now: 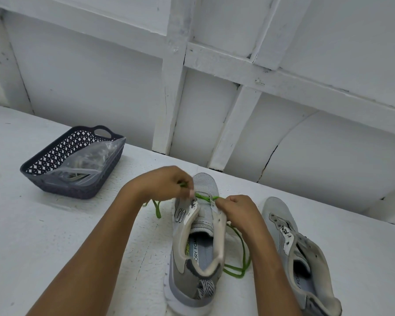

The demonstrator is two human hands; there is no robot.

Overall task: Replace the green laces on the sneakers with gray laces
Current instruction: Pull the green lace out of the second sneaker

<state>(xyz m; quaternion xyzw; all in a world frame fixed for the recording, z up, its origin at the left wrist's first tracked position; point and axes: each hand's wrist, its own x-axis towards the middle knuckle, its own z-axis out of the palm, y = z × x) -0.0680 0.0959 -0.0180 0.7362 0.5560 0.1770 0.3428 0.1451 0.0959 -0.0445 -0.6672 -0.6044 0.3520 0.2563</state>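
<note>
A grey sneaker (195,247) stands toe away from me in the middle of the white table. A green lace (204,197) crosses only its lowest eyelets near the toe. My left hand (169,182) pinches the lace on the shoe's left side; a loose end (157,208) trails below it. My right hand (237,209) pinches the lace at the right eyelet row, and the lace's long tail (240,258) loops on the table right of the shoe. A second grey sneaker (301,258), with no lace, stands to the right.
A dark openwork basket (43,176) sits at the back left of the table and holds a clear plastic bag (87,163) with greyish contents. A white panelled wall (214,87) rises right behind the table's far edge.
</note>
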